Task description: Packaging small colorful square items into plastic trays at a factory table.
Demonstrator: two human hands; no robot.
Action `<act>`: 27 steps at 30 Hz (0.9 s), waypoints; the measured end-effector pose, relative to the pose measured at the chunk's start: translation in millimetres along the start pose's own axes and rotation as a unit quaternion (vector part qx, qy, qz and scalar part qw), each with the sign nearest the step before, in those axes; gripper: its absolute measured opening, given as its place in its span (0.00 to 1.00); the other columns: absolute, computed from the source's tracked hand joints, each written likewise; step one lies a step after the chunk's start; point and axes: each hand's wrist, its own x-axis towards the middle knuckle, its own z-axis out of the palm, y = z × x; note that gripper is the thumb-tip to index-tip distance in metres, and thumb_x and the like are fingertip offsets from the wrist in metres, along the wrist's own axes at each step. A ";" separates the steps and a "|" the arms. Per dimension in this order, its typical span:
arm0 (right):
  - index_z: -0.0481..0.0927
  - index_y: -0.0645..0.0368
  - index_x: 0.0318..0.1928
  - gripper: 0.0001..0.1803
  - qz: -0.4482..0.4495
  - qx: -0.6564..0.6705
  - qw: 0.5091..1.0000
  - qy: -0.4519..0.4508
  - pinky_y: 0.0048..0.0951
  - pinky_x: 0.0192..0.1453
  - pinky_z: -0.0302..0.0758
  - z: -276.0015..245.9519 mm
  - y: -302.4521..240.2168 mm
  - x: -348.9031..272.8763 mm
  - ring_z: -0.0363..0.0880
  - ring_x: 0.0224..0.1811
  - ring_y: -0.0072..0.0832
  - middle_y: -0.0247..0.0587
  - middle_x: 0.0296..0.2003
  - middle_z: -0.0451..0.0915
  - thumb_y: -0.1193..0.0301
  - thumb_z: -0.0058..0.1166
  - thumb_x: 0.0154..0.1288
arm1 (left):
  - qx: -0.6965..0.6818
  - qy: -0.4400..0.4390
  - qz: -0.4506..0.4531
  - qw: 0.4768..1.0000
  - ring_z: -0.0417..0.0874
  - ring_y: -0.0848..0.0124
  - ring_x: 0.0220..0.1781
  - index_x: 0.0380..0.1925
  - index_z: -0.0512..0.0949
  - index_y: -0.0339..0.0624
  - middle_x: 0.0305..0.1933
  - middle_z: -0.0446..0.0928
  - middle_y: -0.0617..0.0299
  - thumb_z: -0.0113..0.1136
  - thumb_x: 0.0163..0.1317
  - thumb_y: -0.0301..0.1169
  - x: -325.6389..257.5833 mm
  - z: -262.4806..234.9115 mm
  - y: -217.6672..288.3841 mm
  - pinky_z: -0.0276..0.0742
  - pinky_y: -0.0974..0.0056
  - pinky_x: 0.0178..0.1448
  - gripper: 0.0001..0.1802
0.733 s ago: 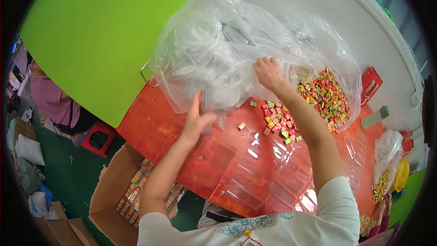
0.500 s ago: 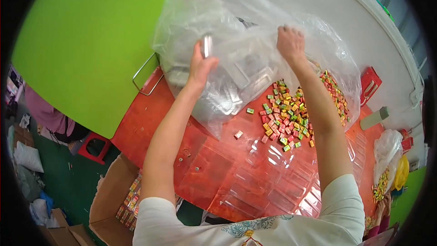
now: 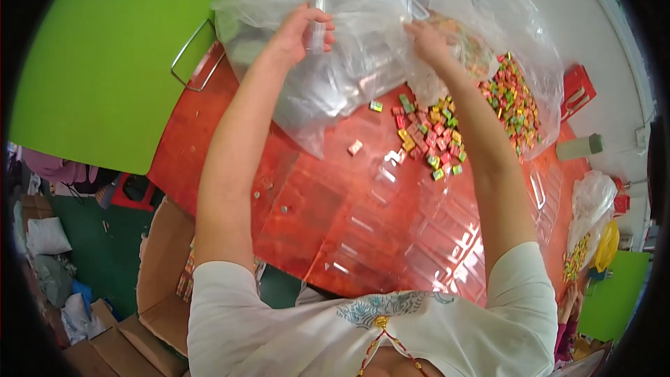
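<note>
My left hand [image 3: 301, 33] is closed around a narrow clear plastic tray [image 3: 319, 22], held upright at the mouth of a large, crumpled clear plastic bag [image 3: 269, 3]. More clear trays show faintly through the film. My right hand [image 3: 430, 45] pinches the bag's film to the right of the left hand; its fingertips are partly hidden. Below and right of that hand, small wrapped candies [image 3: 515, 108] in red, yellow and green lie heaped on the red table [image 3: 300, 188]. Some candies are covered by the film.
Flat clear trays [image 3: 419, 237] lie in rows on the near table. A green board [image 3: 105, 63] with a metal handle [image 3: 187, 63] stands left. On the right are a pale bottle [image 3: 579, 146] and a red package [image 3: 578, 91]. An open carton [image 3: 164, 258] sits at lower left.
The view has tipped down, so the table appears higher. My left hand has reached farther with the tray, while my right hand has drawn the film closer to it.
</note>
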 end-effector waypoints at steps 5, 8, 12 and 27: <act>0.82 0.45 0.50 0.19 -0.082 0.005 0.983 0.166 0.47 0.56 0.71 -43.8 -10.5 -46.2 0.80 0.50 0.37 0.41 0.51 0.80 0.74 0.47 0.60 | -0.046 -0.086 0.004 0.995 0.82 0.62 0.30 0.53 0.64 0.39 0.37 0.77 0.51 0.60 0.53 0.28 -89.3 -2.5 -13.8 0.82 0.57 0.29 0.26; 0.81 0.48 0.46 0.14 -0.117 -0.001 0.993 0.023 0.44 0.49 0.72 -84.7 -64.9 -99.5 0.82 0.42 0.36 0.38 0.40 0.81 0.72 0.50 0.59 | -0.058 -0.098 -0.007 0.994 0.83 0.63 0.32 0.57 0.62 0.39 0.38 0.77 0.50 0.58 0.54 0.28 -161.4 6.1 -31.1 0.83 0.58 0.31 0.29; 0.78 0.54 0.40 0.14 -0.185 0.044 0.981 -0.018 0.44 0.46 0.73 -75.9 -126.3 -158.7 0.79 0.41 0.39 0.42 0.37 0.77 0.59 0.53 0.62 | -0.129 -0.096 -0.037 0.986 0.83 0.63 0.32 0.58 0.63 0.41 0.38 0.77 0.51 0.57 0.54 0.26 -217.1 12.8 -79.0 0.83 0.58 0.31 0.29; 0.80 0.63 0.44 0.14 -0.025 0.442 0.881 -0.168 0.30 0.43 0.75 -145.5 -205.8 -211.7 0.80 0.38 0.28 0.44 0.37 0.81 0.65 0.55 0.66 | -0.168 0.013 0.021 0.985 0.82 0.66 0.34 0.61 0.61 0.46 0.41 0.75 0.55 0.54 0.54 0.25 -293.2 61.5 -144.9 0.82 0.62 0.35 0.32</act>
